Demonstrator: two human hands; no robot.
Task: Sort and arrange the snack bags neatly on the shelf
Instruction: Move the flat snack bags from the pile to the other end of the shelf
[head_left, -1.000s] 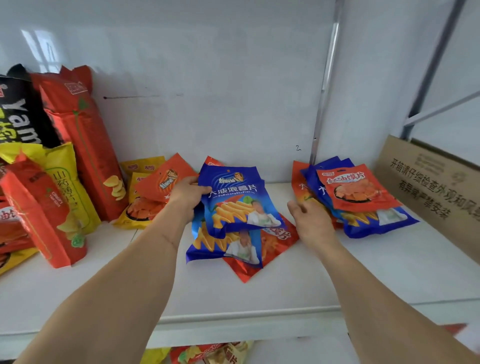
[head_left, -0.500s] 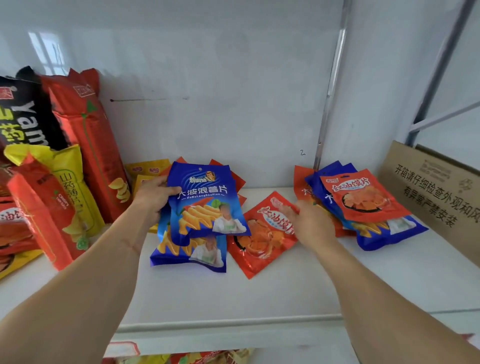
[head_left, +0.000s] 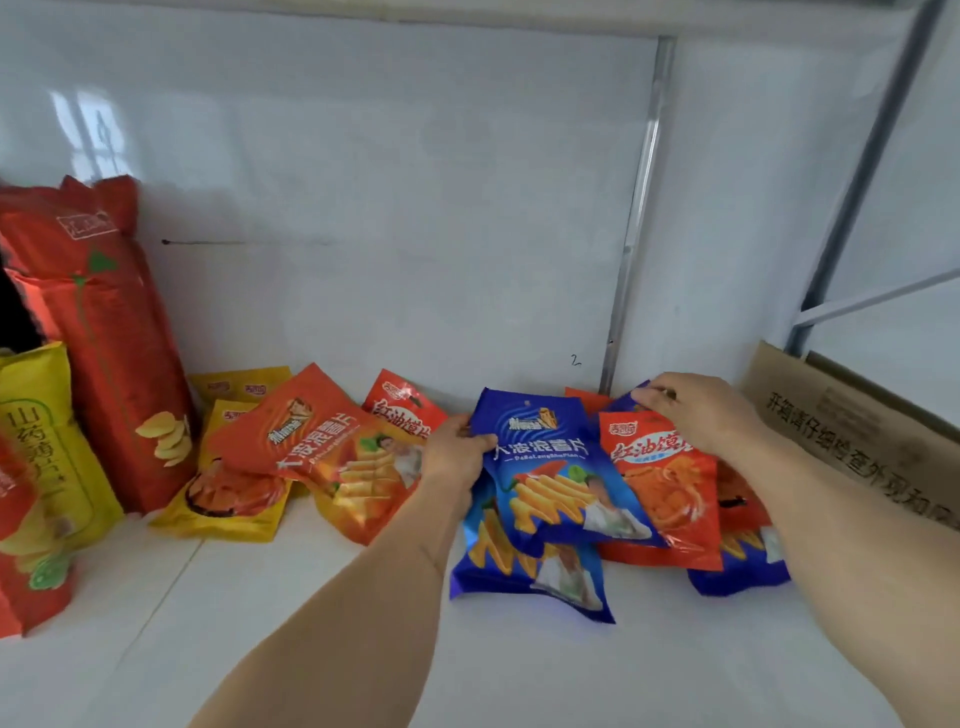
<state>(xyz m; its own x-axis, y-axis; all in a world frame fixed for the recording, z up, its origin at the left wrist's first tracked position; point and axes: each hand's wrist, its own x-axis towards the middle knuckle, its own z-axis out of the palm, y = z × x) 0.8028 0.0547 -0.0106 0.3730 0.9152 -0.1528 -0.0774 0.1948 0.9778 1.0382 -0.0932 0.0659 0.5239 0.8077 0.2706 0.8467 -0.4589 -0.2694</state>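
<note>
My left hand grips the left edge of a blue snack bag, with a second blue bag hanging under it. Both lie against the right-hand pile, partly over a red bag. My right hand holds the top of that pile, fingers curled over the upper edge of a blue bag beneath the red one. Another blue bag sticks out at the pile's bottom. To the left lie an orange bag, a red bag behind it and yellow bags.
Tall red bag and a yellow bag stand at the left on the white shelf. A cardboard sheet leans at the right. A metal upright runs down the back wall.
My left hand carried the two blue bags rightward onto the right pile. My right hand left the red bag in the middle and moved up to the top of the right pile.
</note>
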